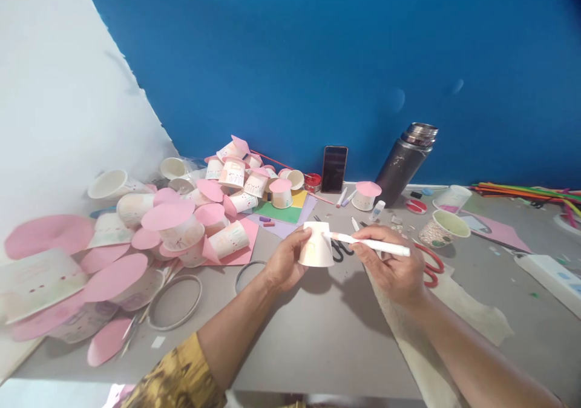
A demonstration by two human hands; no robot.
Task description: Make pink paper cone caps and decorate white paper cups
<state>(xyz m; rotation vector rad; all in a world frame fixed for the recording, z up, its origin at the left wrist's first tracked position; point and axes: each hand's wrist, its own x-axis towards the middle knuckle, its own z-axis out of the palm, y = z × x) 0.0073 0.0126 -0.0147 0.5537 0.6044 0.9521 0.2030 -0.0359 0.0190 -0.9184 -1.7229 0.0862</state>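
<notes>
Upside down in my left hand (287, 258) is a white paper cup (318, 252), its narrow end up, with a faint yellowish mark on its side. The fingers are closed round the cup's left side. My right hand (394, 266) grips a white marker pen (379, 244), whose tip meets the upper right side of the cup or sits very close to it. Behind the cup lie black-handled scissors (338, 250), partly covered by it. Red-handled scissors (433, 266) rest just beyond my right hand, partly hidden.
Many decorated paper cups with pink paper discs (170, 217) crowd the left side. A phone (334, 169) and a dark flask (403, 163) stand by the blue wall. At right are a patterned cup (442, 229), a cloth (476, 311) and a power strip (551, 281).
</notes>
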